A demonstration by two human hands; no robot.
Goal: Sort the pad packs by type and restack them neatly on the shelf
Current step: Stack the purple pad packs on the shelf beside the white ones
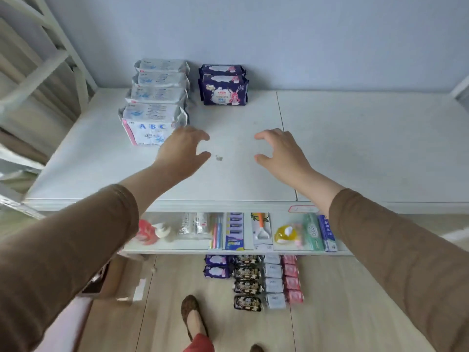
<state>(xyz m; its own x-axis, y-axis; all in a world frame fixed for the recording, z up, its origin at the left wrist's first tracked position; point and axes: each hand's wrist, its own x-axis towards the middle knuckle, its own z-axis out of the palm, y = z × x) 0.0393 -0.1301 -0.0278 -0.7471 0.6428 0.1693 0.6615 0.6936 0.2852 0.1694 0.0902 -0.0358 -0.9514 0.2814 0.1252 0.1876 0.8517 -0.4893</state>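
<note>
Pad packs: white row (156, 97) and purple stack (223, 85) are sitting at the shelf (355, 148) back; more are lying on the floor (256, 280). I am hovering left hand (181, 151) and right hand (279, 151), fingers spread, gripping nothing. Risk: the left hand is nearly touching the front white pack and could tip it.

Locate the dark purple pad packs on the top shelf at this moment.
In the head view, the dark purple pad packs sit at the back of the white shelf top against the wall, just right of the row of white ABC pad packs.
</note>
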